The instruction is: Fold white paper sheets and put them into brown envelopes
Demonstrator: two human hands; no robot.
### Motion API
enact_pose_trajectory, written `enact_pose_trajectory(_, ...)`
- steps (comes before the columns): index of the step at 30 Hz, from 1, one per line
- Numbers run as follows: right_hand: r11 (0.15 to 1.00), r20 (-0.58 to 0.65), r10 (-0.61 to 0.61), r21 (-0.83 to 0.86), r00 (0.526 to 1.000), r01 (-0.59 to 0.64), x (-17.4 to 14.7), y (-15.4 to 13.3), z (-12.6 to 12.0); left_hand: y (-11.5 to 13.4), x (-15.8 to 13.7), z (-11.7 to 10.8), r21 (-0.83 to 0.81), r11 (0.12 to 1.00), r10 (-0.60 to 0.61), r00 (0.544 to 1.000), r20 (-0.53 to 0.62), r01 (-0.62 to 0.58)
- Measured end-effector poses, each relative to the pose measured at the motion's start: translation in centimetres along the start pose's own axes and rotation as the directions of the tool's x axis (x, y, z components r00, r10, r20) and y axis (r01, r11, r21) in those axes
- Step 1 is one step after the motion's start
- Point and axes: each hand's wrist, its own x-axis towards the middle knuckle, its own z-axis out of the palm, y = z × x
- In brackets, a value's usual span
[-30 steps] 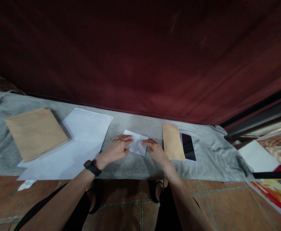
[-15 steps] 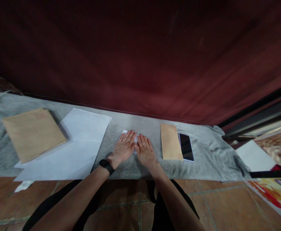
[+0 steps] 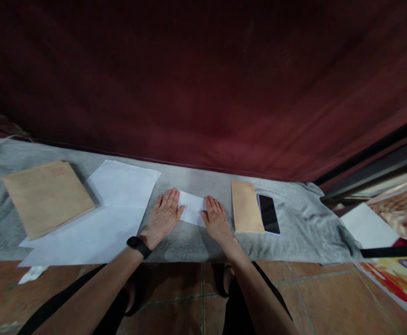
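Note:
A small white folded paper (image 3: 192, 209) lies flat on the grey cloth (image 3: 196, 249) in front of me. My left hand (image 3: 164, 212) rests palm down at its left edge, fingers stretched out, with a dark band on the wrist. At the right edge, my right hand (image 3: 216, 218) also lies flat with extended fingers, covering that end of the paper. Neither hand grips anything. Close to the right hand is a brown envelope (image 3: 247, 207), its edge over a phone (image 3: 269, 214) with a dark screen.
On the left, a stack of brown envelopes (image 3: 50, 197) overlaps large white sheets (image 3: 124, 186). A dark red curtain-like surface (image 3: 203, 102) rises behind the cloth. Brown floor tiles (image 3: 175, 298) show below. At far right are a white panel (image 3: 369, 228) and a colourful printed package (image 3: 405, 279).
My hands have slid apart along the paper, the left one leftward and the right one slightly rightward. More of the white paper now shows between them.

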Motion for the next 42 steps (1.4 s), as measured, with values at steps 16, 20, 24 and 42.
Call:
enact_pose_trajectory(16,0.798,-0.214,0.214,0.6,0.953,-0.045,3.4,0.4,-3.6,-0.4,1.9,-2.7,-0.583,0.798,-0.247,0.965,-0.092,0.149)
enact_pose_trajectory(20,0.797,-0.358,0.238,0.603,0.903,0.03,2.7,-0.1,-5.0,-0.5,2.2,-2.4,-0.812,0.55,-0.397,0.917,-0.048,0.196)
enact_pose_trajectory(24,0.781,-0.305,0.179,0.623,0.935,0.054,2.0,-1.7,-4.9,0.2,2.1,-2.6,-0.933,0.106,-0.416,0.868,0.273,0.345)
enact_pose_trajectory(42,0.017,0.398,0.138,0.915,0.907,-0.404,2.1,-1.6,-5.3,-0.1,2.6,-4.9,-0.923,-0.098,0.04,0.928,0.37,0.372)
